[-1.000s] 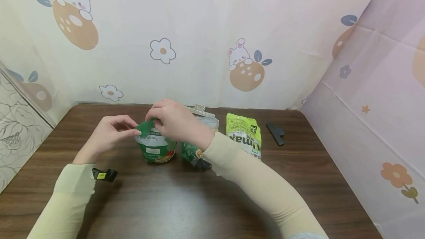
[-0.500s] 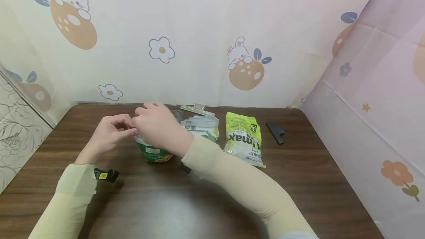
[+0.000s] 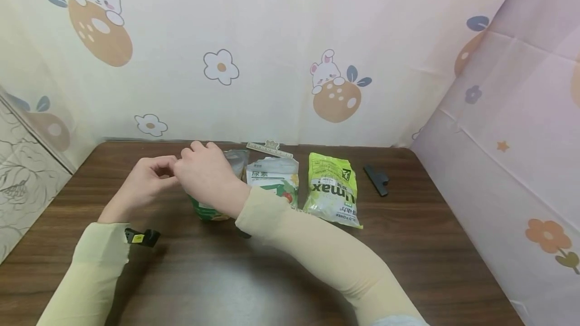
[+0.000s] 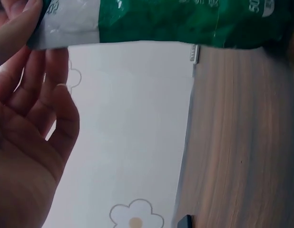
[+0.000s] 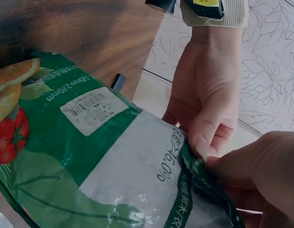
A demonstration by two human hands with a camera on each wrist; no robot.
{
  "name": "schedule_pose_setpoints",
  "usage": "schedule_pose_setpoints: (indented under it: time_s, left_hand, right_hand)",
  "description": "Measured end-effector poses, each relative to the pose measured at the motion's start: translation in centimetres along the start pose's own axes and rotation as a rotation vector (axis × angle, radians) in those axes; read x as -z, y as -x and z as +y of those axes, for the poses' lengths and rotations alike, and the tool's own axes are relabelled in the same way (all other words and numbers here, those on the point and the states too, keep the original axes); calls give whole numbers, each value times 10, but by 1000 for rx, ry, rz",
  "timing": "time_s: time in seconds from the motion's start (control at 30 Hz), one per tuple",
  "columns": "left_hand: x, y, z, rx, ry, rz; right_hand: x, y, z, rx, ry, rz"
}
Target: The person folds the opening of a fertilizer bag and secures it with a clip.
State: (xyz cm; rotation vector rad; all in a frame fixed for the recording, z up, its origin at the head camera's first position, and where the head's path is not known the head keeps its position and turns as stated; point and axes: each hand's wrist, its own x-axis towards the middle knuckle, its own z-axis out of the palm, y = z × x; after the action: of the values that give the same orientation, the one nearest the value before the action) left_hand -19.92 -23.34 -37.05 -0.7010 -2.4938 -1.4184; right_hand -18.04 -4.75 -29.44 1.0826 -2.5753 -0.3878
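A green and white plastic bag (image 5: 113, 142) with tomato and orange pictures stands upright on the table, its top edge folded over. My left hand (image 3: 147, 180) pinches the top corner of this bag between thumb and fingers. Right beside it, my right hand (image 3: 208, 175) grips the folded top edge, its fingertips close to the left thumb in the right wrist view. From the head, the right hand hides most of the bag. The bag's side (image 4: 156, 21) crosses the top of the left wrist view, running out from the left fingers.
Right of the hands lies another white and green bag (image 3: 274, 175), with a pale sealing clip (image 3: 270, 151) behind it. Farther right are a yellow-green bag (image 3: 333, 190) and a black clip (image 3: 377, 181). A small dark object (image 5: 118, 83) lies beyond the held bag.
My right hand has moved left along the bag's top edge to meet the left hand, uncovering the white and green bag. The left hand keeps its hold at the corner.
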Motion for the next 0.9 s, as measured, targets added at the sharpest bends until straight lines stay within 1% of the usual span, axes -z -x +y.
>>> schedule_pose_setpoints:
  time_s: [0.07, 0.13, 0.2, 0.27, 0.37, 0.47, 0.57, 0.7, 0.8, 0.9]
  left_hand:
    - [1, 0, 4, 12, -15, -12]
    - [2, 1, 14, 14, -14, -18]
    - [2, 1, 14, 12, -28, -17]
    - [2, 1, 18, 5, -37, -10]
    - [2, 2, 19, -4, -48, -3]
    - [2, 3, 35, -15, -37, -12]
    - [3, 3, 41, -42, -31, -23]
    - [3, 3, 38, -81, -30, -17]
    - [1, 3, 27, -97, -16, -18]
    - [0, 3, 14, -98, 2, -32]
  right_hand:
    - [-1, 0, 0, -3, 10, 20]
    - [-3, 0, -1, -3, 21, 42]
    - [-4, 0, -1, -1, 26, 57]
    - [-4, 1, -2, 5, 33, 63]
    - [-4, 1, -2, 12, 33, 62]
    - [-3, 2, -1, 21, 22, 60]
    - [-3, 2, -2, 25, 30, 79]
    - [-6, 3, -1, 40, 57, 119]
    - [-6, 5, 1, 54, 66, 117]
    - [-5, 7, 3, 56, 66, 102]
